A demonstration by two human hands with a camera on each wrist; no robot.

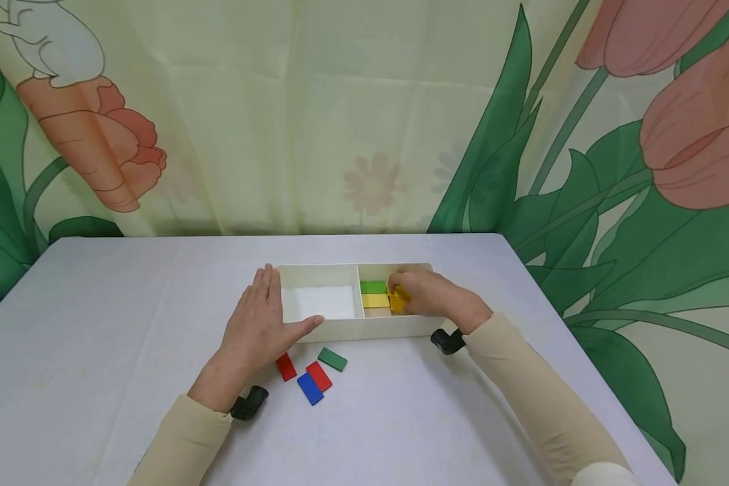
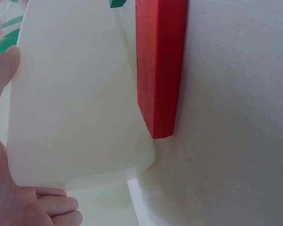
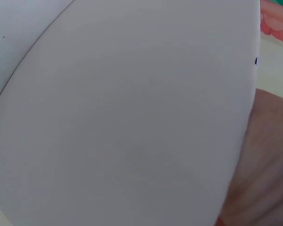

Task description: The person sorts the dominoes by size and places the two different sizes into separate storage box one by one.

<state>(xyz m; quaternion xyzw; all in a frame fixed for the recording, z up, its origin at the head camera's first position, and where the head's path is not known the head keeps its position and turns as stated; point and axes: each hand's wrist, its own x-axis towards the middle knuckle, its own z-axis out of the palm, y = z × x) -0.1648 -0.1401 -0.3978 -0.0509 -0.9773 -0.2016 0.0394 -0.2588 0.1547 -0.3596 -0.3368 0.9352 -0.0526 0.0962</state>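
A white two-compartment box (image 1: 370, 329) stands on the table. My left hand (image 1: 255, 331) rests against its left end, fingers straight and thumb along the front rim; the left wrist view shows the thumb and curled-under fingertips around the corner. My right hand (image 1: 428, 293) reaches into the right compartment, its fingertips pinching a yellow block (image 1: 399, 301). Beside that block lie a green block (image 1: 373, 287), another yellow block (image 1: 374, 300) and a plain wooden one (image 1: 377, 312). The right wrist view is mostly filled by the box wall (image 3: 132, 108), so the fingertips are hidden there.
In front of the box lie a red block (image 1: 286, 366), a second red block (image 1: 319, 376), a blue block (image 1: 310, 389) and a dark green block (image 1: 332, 359). A white cloth covers the table (image 1: 127, 337). A printed curtain (image 1: 249, 121) hangs behind.
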